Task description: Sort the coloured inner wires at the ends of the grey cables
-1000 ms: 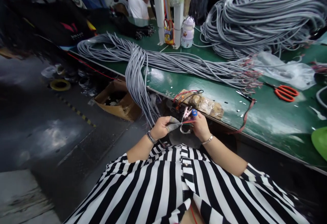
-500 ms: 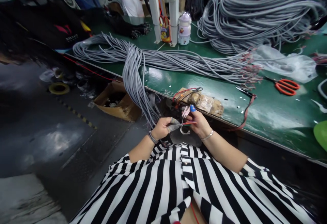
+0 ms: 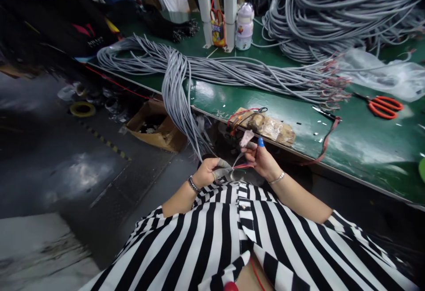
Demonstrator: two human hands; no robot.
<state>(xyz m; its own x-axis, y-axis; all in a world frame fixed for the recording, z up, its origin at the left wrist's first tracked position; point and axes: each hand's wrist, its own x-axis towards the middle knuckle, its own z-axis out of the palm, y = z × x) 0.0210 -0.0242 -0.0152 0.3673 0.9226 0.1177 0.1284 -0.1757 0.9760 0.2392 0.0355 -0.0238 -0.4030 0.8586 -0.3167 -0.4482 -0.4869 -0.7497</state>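
Note:
My left hand (image 3: 206,174) is closed, its finger and thumb in grey wraps, pinching the stripped end of a grey cable. Thin coloured wires (image 3: 244,166), mostly red, fan out from that pinch towards my right hand (image 3: 264,162). A blue cover sits on my right thumb. My right fingers are curled around a small pale pink object (image 3: 246,138), blurred, whose kind I cannot make out. A pale strand runs between the two hands. Whether the right fingers also touch the coloured wire tips is unclear.
A bundle of grey cables (image 3: 232,72) lies along the green table (image 3: 375,149) and hangs over its edge. Orange-handled scissors (image 3: 385,106), a taped wooden block (image 3: 275,130), a bottle (image 3: 245,28) and a large cable coil (image 3: 332,17) are there. A cardboard box (image 3: 159,134) stands below.
My right hand has shifted slightly right and down, and the pink object in it has tilted. My left hand has dropped a little. The camera view has shifted slightly.

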